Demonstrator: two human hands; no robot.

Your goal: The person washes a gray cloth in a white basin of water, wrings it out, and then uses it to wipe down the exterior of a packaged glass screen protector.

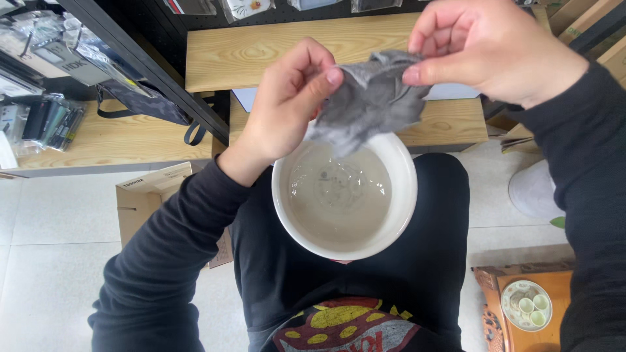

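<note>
**Fingers pinch a grey cloth over a white bowl**

Fingers (329,77) of the left hand (287,104) clamp the cloth (372,98) at its 9 o'clock edge, thumb against forefinger. The right hand (495,45) nips the same cloth at its 1 o'clock corner, fingertips pressed together on the fabric. Crumpled and grey, the cloth hangs between both hands, its lower tip dangling over the 12 o'clock rim of the bowl (407,195). That bowl holds water and rests on the person's lap. At 4 o'clock a small tray (554,283) carries a plate of cups (529,305).
</note>
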